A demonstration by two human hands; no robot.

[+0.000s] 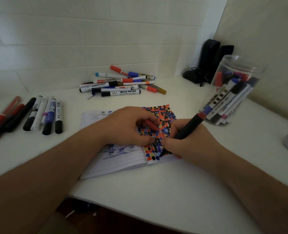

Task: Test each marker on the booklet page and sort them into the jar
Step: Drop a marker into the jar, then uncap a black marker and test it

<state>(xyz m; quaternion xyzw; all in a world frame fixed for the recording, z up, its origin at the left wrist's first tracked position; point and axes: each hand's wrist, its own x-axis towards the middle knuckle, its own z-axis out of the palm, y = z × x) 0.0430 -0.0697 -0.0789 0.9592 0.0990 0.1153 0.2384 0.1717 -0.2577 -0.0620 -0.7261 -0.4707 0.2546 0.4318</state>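
- Marker (189, 127), black-bodied with a red band near its upper end, is under test: in the head view, the only one, the person's right hand (188, 141) is wrapped around its lower barrel, and the tip appears to meet the booklet (123, 159) page, though the fingers hide the contact itself.
- The booklet lies open on the white desk (156, 191) before the person, its right page crowded with small red, black, blue and yellow test marks (158, 115), a sign that many pens have likely been tried already.
- The left hand (128, 127) rests on the page beside the right, the two nearly touching; its fingers curl around a small red piece (150, 124), by the look of it the marker's cap.
- The clear jar (236, 92) stands at the right of the desk, near the right hand, and already holds a good many markers standing on end.
- Well apart at the back, a loose heap of markers (121, 84) lies against the tiled wall (55, 39); it may be the untested stock, though that is a judgement.
- A row of markers (35, 114) lies side by side at the left edge, possibly rejects or a second sorted lot; the view cannot settle which.
- On this showing the job seems roughly half done: this pen still needs capping and sorting, and the heap remains.
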